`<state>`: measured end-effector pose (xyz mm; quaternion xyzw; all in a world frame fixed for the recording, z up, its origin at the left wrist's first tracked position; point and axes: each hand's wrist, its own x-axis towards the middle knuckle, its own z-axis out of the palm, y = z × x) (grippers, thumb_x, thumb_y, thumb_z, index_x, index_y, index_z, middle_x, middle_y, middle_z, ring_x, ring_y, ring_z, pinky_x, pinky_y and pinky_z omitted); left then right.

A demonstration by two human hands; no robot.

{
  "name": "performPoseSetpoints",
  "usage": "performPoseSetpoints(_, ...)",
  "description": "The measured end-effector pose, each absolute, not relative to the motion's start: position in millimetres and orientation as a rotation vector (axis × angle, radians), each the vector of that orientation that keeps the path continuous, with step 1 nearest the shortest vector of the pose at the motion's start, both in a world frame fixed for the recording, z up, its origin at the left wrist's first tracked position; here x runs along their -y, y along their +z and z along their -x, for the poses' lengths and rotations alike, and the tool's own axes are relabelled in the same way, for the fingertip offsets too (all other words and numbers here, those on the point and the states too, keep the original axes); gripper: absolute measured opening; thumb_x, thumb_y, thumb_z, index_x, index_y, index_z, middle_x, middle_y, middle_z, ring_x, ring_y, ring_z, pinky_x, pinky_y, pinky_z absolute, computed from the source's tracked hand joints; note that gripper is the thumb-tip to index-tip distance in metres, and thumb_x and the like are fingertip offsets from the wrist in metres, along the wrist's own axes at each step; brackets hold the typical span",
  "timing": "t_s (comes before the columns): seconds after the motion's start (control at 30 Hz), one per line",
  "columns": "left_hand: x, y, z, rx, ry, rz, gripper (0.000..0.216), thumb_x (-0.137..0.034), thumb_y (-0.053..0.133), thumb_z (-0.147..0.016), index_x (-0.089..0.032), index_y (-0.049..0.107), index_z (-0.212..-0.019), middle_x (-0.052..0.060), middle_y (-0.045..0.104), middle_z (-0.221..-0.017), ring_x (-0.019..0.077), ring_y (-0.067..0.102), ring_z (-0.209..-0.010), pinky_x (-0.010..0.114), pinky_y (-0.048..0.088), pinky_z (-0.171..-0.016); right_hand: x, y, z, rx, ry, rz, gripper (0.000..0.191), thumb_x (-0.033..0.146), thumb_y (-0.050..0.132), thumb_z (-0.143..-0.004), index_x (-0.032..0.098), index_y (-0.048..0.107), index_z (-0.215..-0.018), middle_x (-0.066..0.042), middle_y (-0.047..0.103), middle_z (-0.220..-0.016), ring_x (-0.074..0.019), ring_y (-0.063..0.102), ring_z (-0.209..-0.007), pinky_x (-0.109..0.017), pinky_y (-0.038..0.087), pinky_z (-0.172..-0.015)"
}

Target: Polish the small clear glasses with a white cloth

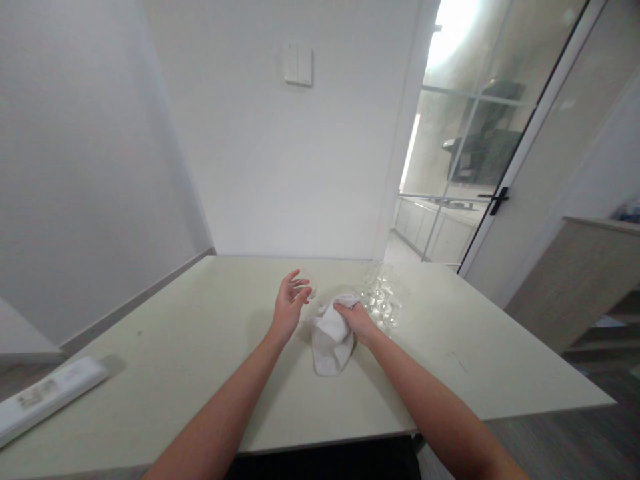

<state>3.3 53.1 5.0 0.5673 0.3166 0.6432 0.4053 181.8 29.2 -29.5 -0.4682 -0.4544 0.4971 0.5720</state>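
Observation:
My left hand (290, 303) is raised over the pale table (200, 347) with its fingers curled around a faint clear glass (306, 285) that is hard to make out. My right hand (356, 319) is closed on a white cloth (330, 340), which hangs down to the tabletop just right of my left hand. A cluster of several clear glasses (383, 297) stands on the table right behind my right hand.
A white remote-like bar (47, 393) lies near the table's left front edge. White walls close the left and far sides, with a light switch (299, 65) above. A glass door (500, 200) and a wooden cabinet (575, 280) stand to the right.

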Motion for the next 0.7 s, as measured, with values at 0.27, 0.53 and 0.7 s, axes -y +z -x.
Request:
performPoseSetpoints(0.27,-53,4,-3,-0.817,1.638,-1.417,0.064,-0.044,0.068,-0.077,-0.024,0.044,-0.132,0.009,0.059,-0.11,0.0163,0.063,-0.088,0.023,0.051,-0.062,-20,-36,-174,1.283,1.289,1.116,0.025,0.033,0.074,-0.067,0.021,0.068,-0.089,-0.003,0.072,-0.09,-0.0223,0.065,-0.083,-0.035,0.051,-0.077)
performPoseSetpoints(0.53,-55,4,-6,-0.786,1.633,-1.454,0.067,-0.043,0.07,-0.075,-0.026,0.043,-0.134,0.009,0.059,-0.113,0.0183,0.063,-0.093,0.027,0.053,-0.067,-11,-34,-177,1.692,1.464,0.993,0.037,0.04,0.077,-0.067,0.021,0.07,-0.098,-0.003,0.073,-0.092,-0.0211,0.066,-0.081,-0.033,0.052,-0.075)
performPoseSetpoints(0.7,-53,17,-28,-0.79,1.46,-1.555,0.068,-0.043,0.072,-0.074,-0.024,0.042,-0.132,0.011,0.057,-0.117,0.0184,0.064,-0.092,0.032,0.052,-0.075,-10,-32,-175,1.892,1.458,0.917,0.037,0.044,0.076,-0.067,0.017,0.071,-0.092,-0.003,0.072,-0.089,-0.0202,0.066,-0.078,-0.03,0.052,-0.071)
